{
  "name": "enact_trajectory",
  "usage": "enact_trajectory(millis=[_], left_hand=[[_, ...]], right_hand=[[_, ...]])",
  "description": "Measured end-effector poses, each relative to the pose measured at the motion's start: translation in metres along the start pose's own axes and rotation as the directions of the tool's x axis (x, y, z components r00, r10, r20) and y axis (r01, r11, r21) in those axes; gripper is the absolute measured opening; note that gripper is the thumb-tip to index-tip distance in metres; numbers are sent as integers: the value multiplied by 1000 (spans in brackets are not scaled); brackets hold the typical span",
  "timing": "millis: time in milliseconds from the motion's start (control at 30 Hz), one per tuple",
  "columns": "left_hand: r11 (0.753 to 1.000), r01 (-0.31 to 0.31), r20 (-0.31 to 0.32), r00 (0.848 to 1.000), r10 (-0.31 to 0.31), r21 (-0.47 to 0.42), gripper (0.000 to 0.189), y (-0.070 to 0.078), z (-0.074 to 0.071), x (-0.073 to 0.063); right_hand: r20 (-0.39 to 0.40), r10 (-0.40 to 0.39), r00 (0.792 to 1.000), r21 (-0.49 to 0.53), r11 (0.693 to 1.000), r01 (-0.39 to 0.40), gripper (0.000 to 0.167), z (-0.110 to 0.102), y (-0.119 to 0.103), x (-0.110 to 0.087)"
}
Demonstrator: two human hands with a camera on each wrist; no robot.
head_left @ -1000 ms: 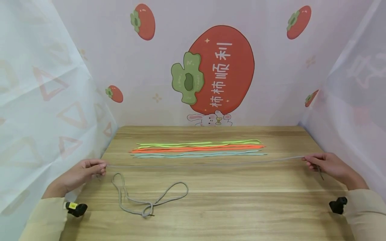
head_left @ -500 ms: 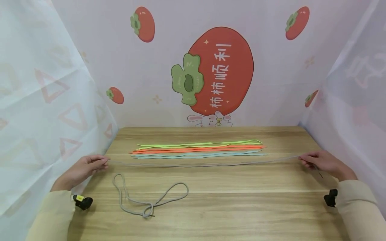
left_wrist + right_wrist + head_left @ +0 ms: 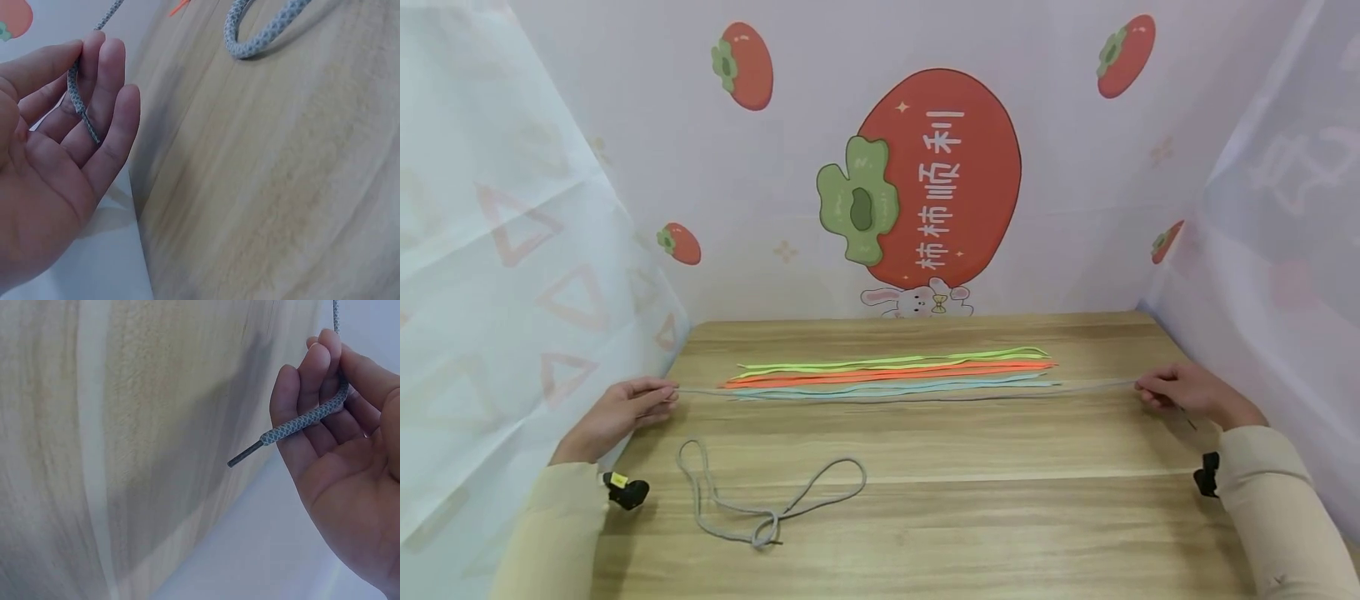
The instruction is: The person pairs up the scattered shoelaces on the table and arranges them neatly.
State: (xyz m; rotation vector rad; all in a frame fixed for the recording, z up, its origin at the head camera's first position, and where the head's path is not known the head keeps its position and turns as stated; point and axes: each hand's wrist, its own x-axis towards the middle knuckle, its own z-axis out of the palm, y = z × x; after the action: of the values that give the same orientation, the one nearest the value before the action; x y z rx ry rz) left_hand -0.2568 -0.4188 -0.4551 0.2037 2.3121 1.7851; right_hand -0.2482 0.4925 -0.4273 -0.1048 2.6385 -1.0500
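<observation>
A grey round shoelace (image 3: 880,402) is stretched across the table between both hands in the head view, sagging slightly mid-length. At its left end my left hand (image 3: 621,417) pinches it between thumb and index finger; the short tip (image 3: 76,100) hangs over the other fingers in the left wrist view. On the far right my right hand (image 3: 1195,393) pinches the other end, and its dark-tipped tail (image 3: 306,420) crosses the fingers in the right wrist view. Just beyond the held lace lie flat laces side by side: light blue (image 3: 925,386), orange (image 3: 887,374) and yellow-green (image 3: 887,362).
A second grey shoelace (image 3: 775,517) lies loosely looped on the wooden table (image 3: 1000,533), nearer the person. White printed sheets stand at the left (image 3: 550,275), right (image 3: 1285,267) and back (image 3: 760,183) of the table. Each wrist carries a small black device.
Both hands have moved forward and slightly inward, carrying the held shoelace away from the person, up to the light blue laces. It went slacker than a second ago. The looped grey lace stays put.
</observation>
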Motion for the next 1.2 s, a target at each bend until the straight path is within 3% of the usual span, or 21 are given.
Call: enact_trajectory(millis=[200, 367, 467, 600, 800, 867, 1033, 1200], left_hand=[[993, 45, -33, 999, -42, 111, 46, -4, 6, 8], [962, 81, -38, 997, -74, 262, 44, -5, 14, 12], [934, 73, -44, 997, -62, 350, 41, -3, 18, 13], [860, 33, -48, 999, -10, 510, 30, 0, 21, 13], [660, -97, -3, 989, 149, 745, 9, 4, 28, 11], [614, -117, 17, 986, 167, 780, 8, 7, 32, 10], [583, -142, 52, 984, 170, 800, 11, 14, 37, 5], [586, -143, 53, 985, 167, 798, 15, 19, 42, -2]], right_hand=[[-35, -14, 999, -87, 996, 11, 32, 4, 0, 7], [-58, -27, 998, -158, 987, 18, 28, 9, -1, 11], [-73, -44, 996, -202, 979, 29, 26, 10, -1, 12], [-109, -69, 992, -274, 961, 37, 23, 12, 2, 15], [-186, -125, 975, -373, 927, 48, 26, 12, 5, 19], [-205, -131, 970, -384, 922, 43, 28, 11, 3, 18], [-212, -103, 972, -379, 925, 15, 41, 10, -1, 15], [-205, -129, 970, -415, 909, 33, 46, 14, -7, 16]])
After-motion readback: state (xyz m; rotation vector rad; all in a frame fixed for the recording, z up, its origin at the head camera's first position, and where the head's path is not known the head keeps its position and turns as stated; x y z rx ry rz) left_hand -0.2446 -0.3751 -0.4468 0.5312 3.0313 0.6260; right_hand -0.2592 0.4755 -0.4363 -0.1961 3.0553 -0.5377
